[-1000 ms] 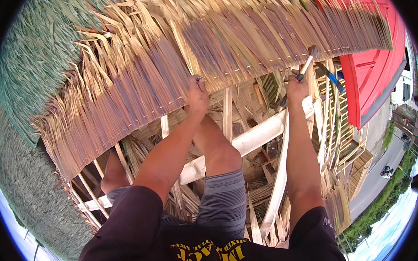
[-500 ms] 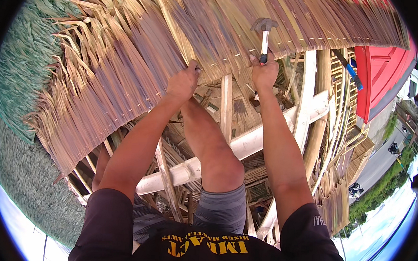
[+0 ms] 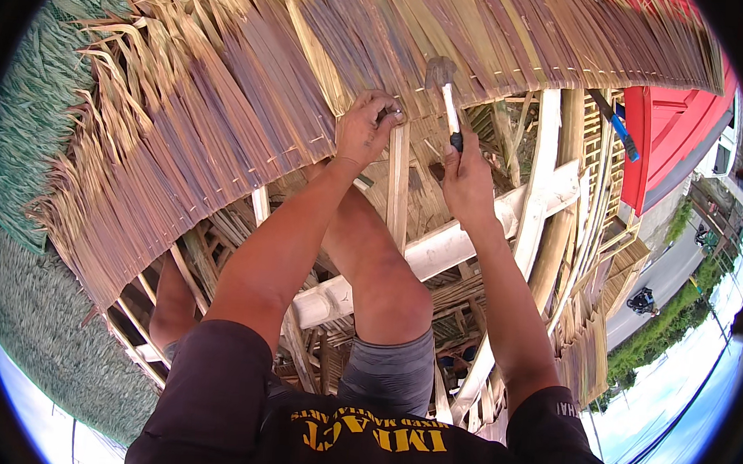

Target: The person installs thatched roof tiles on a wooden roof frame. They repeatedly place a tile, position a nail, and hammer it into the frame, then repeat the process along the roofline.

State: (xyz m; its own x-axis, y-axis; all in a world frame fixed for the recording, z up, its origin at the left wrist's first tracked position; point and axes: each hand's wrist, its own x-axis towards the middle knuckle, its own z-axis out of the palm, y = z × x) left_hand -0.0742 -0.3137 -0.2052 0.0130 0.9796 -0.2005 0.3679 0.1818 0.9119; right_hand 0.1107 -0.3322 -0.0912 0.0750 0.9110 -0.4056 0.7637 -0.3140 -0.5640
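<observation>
- Currently my right hand grips the hammer low, near the thatch; likely head-heavy.
- My left hand curls at its edge; any pinch, I cannot tell.
- Thatch looks brittle; hold the stitching.

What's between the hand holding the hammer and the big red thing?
In the head view, a pale pole, a browner pole, thin slats and a blue-handled tool lie between the right hand and the red panel.

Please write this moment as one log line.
left hand: at thatch edge | right hand: gripping hammer | blue-handled tool: near red panel
</observation>
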